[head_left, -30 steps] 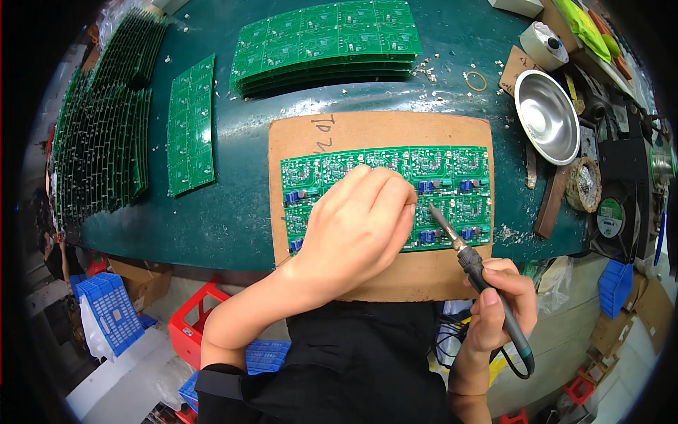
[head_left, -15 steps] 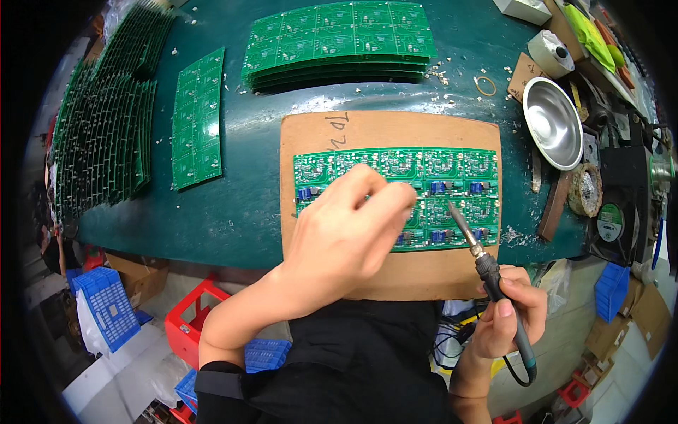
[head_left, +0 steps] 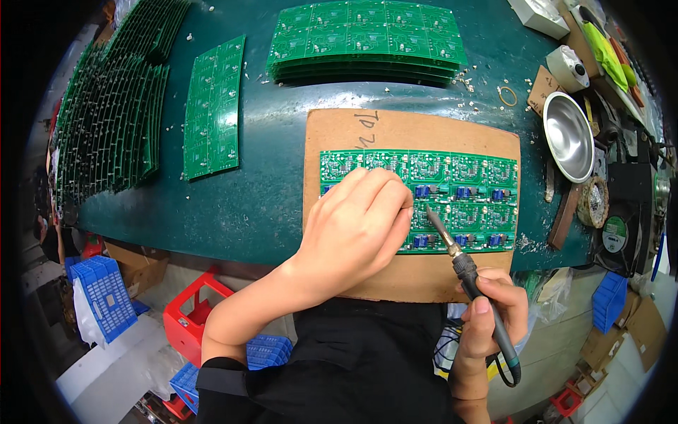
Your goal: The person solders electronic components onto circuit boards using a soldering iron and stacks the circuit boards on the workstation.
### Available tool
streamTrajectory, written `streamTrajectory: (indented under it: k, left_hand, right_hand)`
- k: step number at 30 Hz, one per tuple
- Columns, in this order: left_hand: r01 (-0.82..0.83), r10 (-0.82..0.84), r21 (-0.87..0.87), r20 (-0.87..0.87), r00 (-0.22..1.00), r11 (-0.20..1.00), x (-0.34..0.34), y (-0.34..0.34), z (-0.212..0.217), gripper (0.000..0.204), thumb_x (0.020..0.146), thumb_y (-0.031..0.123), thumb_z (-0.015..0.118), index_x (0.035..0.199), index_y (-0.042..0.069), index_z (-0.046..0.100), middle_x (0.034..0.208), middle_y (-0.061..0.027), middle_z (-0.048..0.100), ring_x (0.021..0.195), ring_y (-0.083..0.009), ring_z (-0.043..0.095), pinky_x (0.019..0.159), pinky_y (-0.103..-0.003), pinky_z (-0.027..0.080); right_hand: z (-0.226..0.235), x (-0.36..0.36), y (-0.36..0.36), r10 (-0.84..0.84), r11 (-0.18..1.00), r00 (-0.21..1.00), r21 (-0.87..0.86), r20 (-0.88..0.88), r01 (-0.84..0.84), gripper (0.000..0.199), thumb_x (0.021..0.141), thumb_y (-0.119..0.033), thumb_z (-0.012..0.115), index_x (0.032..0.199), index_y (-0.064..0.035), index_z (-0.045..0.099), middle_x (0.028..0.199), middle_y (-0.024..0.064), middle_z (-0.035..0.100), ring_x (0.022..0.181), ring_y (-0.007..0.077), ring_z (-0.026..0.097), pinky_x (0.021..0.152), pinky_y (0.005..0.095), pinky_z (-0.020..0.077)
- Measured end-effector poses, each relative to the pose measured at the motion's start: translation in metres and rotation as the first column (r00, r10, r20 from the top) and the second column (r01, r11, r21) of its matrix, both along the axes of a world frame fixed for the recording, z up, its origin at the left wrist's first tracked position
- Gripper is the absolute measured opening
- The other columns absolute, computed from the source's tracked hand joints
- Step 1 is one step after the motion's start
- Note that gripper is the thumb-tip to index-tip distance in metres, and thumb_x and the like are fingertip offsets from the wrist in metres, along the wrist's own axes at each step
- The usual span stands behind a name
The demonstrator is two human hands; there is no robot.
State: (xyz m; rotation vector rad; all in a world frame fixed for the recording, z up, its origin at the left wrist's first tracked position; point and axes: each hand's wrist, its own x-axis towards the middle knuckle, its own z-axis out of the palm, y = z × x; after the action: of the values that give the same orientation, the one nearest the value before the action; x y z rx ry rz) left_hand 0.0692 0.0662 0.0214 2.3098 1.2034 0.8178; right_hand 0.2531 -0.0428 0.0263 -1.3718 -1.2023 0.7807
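Observation:
A green circuit board panel (head_left: 466,218) with blue components lies on a brown cardboard sheet (head_left: 417,131) in front of me. My right hand (head_left: 494,311) grips a soldering iron (head_left: 462,267) by its dark handle. The iron slants up and left, its tip over the middle of the panel; whether it touches the board I cannot tell. Over the panel's left part is my left hand (head_left: 360,222), fingers curled and pinched together close to the tip. What those fingers hold, if anything, is hidden behind the hand.
Stacked green panels (head_left: 367,35) lie at the back, a single panel (head_left: 214,109) to the left, and upright rows of panels (head_left: 106,127) at far left. On the right are a metal bowl (head_left: 568,138), a solder-crusted round tin (head_left: 593,201) and a black fan (head_left: 614,233).
The iron and my right hand have shifted left, bringing the tip closer to my left fingers. My left hand has moved left across the panel. The whole view has shifted slightly.

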Motion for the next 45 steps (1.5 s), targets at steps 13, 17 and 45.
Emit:
streamTrajectory:
  k: [13, 17, 45]
  left_hand:
    - [-0.050, 0.055, -0.068, 0.065, 0.996, 0.996, -0.034, -0.004, 0.006, 0.013, 0.073, -0.002, 0.066, 0.082, 0.003, 0.057, 0.090, -0.0093, 0.064, 0.082, -0.0264, 0.062, 0.075, -0.035, 0.049]
    - [-0.063, 0.072, -0.102, 0.088, 0.993, 0.993, -0.035, -0.004, 0.002, 0.013, 0.073, -0.001, 0.066, 0.082, 0.003, 0.057, 0.091, -0.0095, 0.065, 0.084, -0.0265, 0.062, 0.076, -0.035, 0.049]
    - [-0.079, 0.099, -0.129, 0.162, 0.982, 0.989, -0.082, -0.015, -0.002, 0.013, 0.079, -0.003, 0.065, 0.088, 0.002, 0.058, 0.096, -0.0111, 0.065, 0.090, -0.0273, 0.063, 0.080, -0.035, 0.051]
  right_hand:
    - [0.007, -0.012, 0.001, 0.127, 0.992, 0.991, -0.015, 0.032, -0.126, 0.021, 0.089, -0.017, 0.056, 0.100, 0.0014, 0.053, 0.086, 0.0226, 0.060, 0.059, 0.0134, 0.053, 0.049, 0.0221, 0.0413]
    - [0.004, -0.017, 0.002, 0.180, 0.984, 0.983, -0.011, 0.043, -0.179, 0.020, 0.090, -0.015, 0.055, 0.102, 0.0015, 0.053, 0.088, 0.0216, 0.060, 0.059, 0.0115, 0.052, 0.049, 0.0214, 0.0413]
    - [0.006, -0.058, 0.008, 0.255, 0.965, 0.963, 0.045, 0.084, -0.259, 0.020, 0.083, -0.001, 0.061, 0.102, 0.0052, 0.056, 0.069, 0.0162, 0.063, 0.068, 0.0274, 0.066, 0.061, 0.0335, 0.0537]
